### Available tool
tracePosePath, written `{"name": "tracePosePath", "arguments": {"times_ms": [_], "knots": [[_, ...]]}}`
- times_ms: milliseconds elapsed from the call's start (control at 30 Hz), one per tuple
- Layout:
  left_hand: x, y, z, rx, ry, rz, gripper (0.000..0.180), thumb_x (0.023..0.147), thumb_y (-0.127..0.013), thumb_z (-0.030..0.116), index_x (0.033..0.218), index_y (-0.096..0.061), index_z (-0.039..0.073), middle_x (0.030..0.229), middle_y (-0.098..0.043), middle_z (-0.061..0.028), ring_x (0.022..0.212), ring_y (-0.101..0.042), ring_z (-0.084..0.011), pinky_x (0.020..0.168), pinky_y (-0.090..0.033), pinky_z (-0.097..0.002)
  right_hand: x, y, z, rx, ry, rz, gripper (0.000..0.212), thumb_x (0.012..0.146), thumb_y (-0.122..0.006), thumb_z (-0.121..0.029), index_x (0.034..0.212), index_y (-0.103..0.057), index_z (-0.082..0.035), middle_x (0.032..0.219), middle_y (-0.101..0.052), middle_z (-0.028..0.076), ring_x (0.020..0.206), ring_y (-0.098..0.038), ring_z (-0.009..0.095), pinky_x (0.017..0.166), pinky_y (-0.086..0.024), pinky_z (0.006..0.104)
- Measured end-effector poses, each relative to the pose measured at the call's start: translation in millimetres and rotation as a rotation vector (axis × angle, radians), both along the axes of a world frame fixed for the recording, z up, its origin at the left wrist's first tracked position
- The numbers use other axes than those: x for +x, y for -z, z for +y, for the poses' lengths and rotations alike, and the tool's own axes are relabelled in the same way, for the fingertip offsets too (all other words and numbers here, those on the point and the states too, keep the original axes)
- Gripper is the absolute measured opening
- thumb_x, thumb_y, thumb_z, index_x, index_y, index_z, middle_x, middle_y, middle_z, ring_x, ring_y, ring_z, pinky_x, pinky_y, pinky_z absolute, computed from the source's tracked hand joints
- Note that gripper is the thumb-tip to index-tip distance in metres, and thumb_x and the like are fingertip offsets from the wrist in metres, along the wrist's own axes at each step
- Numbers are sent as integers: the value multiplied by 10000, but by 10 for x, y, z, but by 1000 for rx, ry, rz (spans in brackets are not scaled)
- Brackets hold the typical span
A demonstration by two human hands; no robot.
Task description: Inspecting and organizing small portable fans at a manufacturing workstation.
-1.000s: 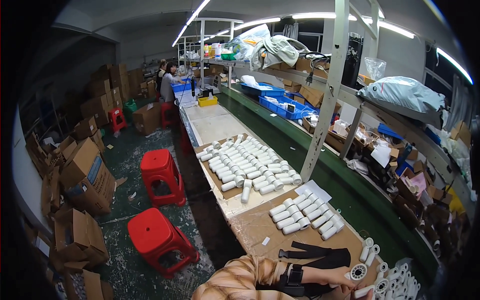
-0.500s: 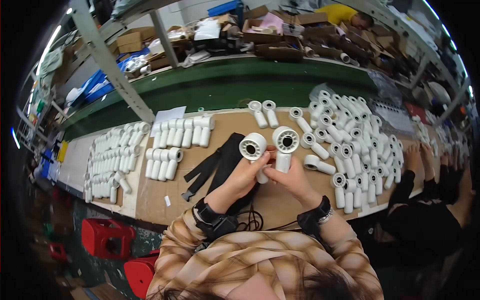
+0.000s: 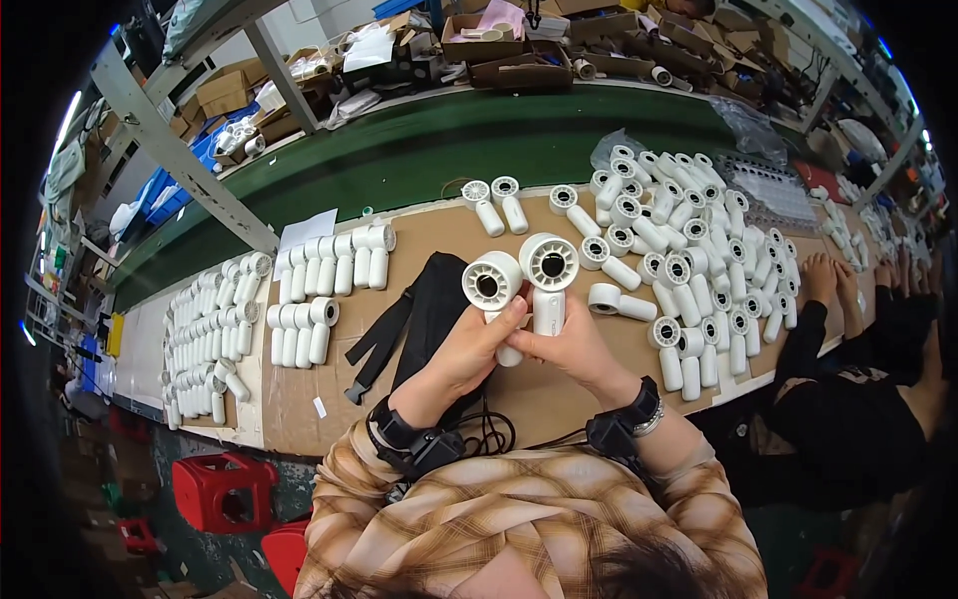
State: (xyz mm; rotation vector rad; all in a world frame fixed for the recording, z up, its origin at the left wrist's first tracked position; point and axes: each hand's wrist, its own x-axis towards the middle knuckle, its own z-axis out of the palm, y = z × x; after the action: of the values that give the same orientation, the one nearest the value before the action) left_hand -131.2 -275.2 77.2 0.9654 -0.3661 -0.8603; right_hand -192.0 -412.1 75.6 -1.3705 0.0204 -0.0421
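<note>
While both hands (image 3: 467, 349) (image 3: 582, 351) hold them, white devices (image 3: 491, 284) (image 3: 550, 266) have drawn closer.

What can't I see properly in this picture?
All in the head view:
Left held white piece: handle partly hidden by the left hand.
Right held white piece: marking too small to read.
Nearer red stool: partly behind the plaid sleeve.
Person at the back: cut off by the top edge.
</note>
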Motion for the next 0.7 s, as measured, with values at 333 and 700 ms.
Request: {"name": "tracePosePath", "arguments": {"times_ms": [333,700], "knots": [[53,94,87,58,113,-19,539,912,-525,248,1338,-290,17,1301,-415,-95,1192,-414,-196,993,-345,-341,17,75,41,52,52,-120,397,704,-732,-70,1038,-519,-34,915,-572,12,788,-567,80,656,-482,216],[69,95,119,132,166,-98,534,902,-541,217,1333,-303,11,1267,-444,-85,1143,-451,-175,969,-366,-324,29,148,18,94,7,-141,427,683,-741,-68,1053,-534,-21,942,-585,28,757,-569,80,614,-478,208]]}}
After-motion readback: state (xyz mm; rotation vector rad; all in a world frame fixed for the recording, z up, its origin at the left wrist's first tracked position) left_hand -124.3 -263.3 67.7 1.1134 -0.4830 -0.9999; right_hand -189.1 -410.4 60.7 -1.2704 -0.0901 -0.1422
